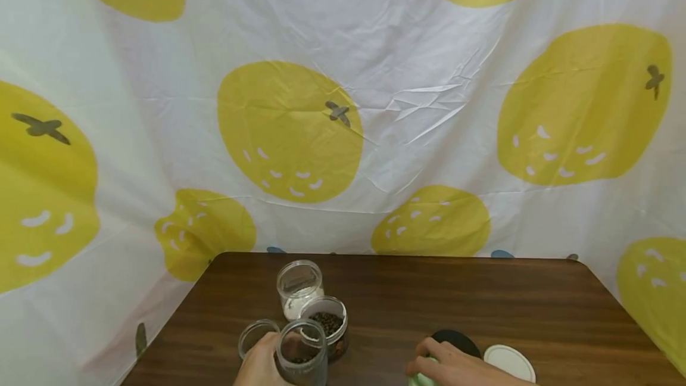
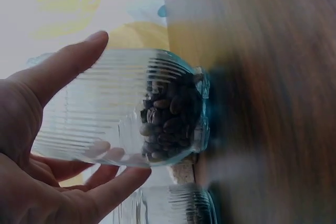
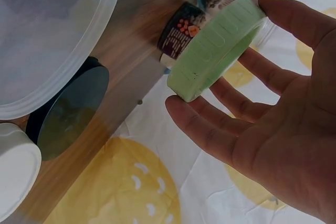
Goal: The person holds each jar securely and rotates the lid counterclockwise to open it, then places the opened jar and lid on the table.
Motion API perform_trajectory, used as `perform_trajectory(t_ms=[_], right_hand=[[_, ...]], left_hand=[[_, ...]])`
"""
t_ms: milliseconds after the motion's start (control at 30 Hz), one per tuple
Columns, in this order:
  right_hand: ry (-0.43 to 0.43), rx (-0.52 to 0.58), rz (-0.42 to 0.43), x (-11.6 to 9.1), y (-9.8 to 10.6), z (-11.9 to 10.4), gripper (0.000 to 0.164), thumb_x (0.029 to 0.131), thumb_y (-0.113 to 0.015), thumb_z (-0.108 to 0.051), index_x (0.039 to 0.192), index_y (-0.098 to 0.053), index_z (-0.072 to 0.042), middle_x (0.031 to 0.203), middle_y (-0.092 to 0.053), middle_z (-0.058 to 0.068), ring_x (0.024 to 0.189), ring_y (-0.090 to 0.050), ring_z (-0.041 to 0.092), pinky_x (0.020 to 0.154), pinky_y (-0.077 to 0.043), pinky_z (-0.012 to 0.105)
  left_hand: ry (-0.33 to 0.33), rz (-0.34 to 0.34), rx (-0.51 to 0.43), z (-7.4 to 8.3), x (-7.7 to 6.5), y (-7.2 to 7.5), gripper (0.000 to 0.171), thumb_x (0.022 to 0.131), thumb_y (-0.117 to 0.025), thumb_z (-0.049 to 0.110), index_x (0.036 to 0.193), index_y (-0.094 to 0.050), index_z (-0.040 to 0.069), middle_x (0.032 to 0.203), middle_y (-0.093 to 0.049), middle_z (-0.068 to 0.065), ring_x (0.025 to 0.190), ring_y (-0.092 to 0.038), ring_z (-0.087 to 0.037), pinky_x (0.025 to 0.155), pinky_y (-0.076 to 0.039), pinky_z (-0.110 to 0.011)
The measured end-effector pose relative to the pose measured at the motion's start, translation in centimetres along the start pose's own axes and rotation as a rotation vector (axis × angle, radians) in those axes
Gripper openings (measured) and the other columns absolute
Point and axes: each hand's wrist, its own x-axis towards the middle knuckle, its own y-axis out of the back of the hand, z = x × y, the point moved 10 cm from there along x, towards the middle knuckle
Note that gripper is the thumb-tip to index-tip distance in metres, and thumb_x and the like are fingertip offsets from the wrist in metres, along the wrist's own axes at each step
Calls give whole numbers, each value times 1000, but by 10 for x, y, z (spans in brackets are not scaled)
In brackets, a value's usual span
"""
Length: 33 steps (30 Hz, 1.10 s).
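Note:
My left hand [image 1: 259,364] grips a clear ribbed glass jar [image 2: 100,108], thumb on one side and fingers on the other. Dark beans [image 2: 170,116] lie in its bottom. The jar stands upright at the front of the table, open at the top. To the right, my right hand [image 1: 450,367] holds a light green lid [image 3: 215,51] by its rim between thumb and fingers. In the head view the hand covers most of that lid. Close behind the held jar is a wide labelled jar [image 1: 339,347] filled with dark grains.
A clear jar with white contents [image 1: 300,302] stands farther back, and another glass jar [image 1: 249,338] is beside my left hand. A black lid [image 1: 462,343] and a white lid [image 1: 509,363] lie at right. A large translucent lid [image 3: 52,40] shows in the right wrist view.

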Motion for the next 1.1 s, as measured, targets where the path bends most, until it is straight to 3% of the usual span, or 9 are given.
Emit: perform_trajectory(t_ms=[433, 667, 800, 933, 1100], right_hand=[[22, -54, 32, 1, 1, -2, 32, 100, -59, -31, 128, -57, -15, 113, -50, 8, 83, -46, 6, 65, -47, 24], [-9, -34, 6, 1, 0, 0, 34, 99, -59, -32, 130, -55, -17, 117, -50, 11, 86, -48, 8, 66, -50, 26], [-17, -24, -6, 1, 0, 1, 34, 99, -59, -32, 130, -55, -17, 118, -50, 11, 87, -49, 8, 66, -51, 27], [-8, -1, -12, 3, -2, 3, 34, 100, -60, -30, 129, -56, -13, 116, -50, 14, 87, -51, 8, 66, -52, 26], [18, 22, 0, 5, -7, 6, 32, 99, -60, -26, 127, -57, -9, 113, -51, 16, 85, -54, 6, 65, -53, 24]], left_hand=[[73, -29, -2, 1, 9, -13, 83, 45, -96, 46, 110, -69, 2, 99, -70, -12, 89, -62, -24, 76, -56, -51], [107, -49, -75, 1, 10, -20, 92, 48, -95, 44, 122, -62, 0, 107, -71, -13, 97, -63, -28, 82, -53, -57], [137, -67, -149, 2, 9, -21, 106, 51, -96, 38, 137, -48, -1, 112, -69, -18, 101, -62, -32, 86, -52, -60], [172, -35, -183, 4, 8, -15, 123, 52, -97, 36, 148, -30, 1, 128, -60, -26, 109, -58, -40, 87, -51, -63], [152, 80, -222, 20, 6, 0, 127, 57, -94, 41, 153, -20, 5, 137, -45, -28, 120, -51, -45, 97, -49, -62]])
